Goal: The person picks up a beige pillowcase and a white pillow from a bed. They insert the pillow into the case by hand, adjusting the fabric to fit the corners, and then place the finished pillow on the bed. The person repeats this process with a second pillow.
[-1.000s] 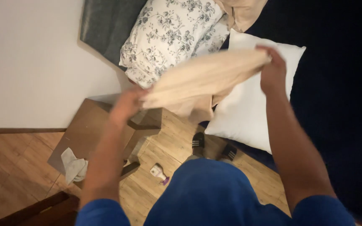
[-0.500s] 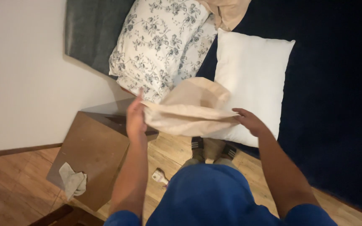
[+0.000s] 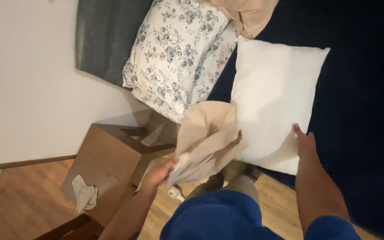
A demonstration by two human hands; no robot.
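While the left hand (image 3: 158,171) is squeezed shut on a bunch of the tan pillowcase (image 3: 207,140), the cloth hangs just left of the white pillow (image 3: 276,98). The right hand (image 3: 305,144) lies flat and open on that pillow's bottom edge, holding nothing. A flowery pillow (image 3: 176,55) sits up and left of the white pillow. A brown side table (image 3: 112,166) with a crumpled tissue (image 3: 85,195) stands farther left.

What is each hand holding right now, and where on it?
The left hand grips the beige pillowcase by its bunched lower end. The right hand holds nothing; it rests flat on the white pillow.
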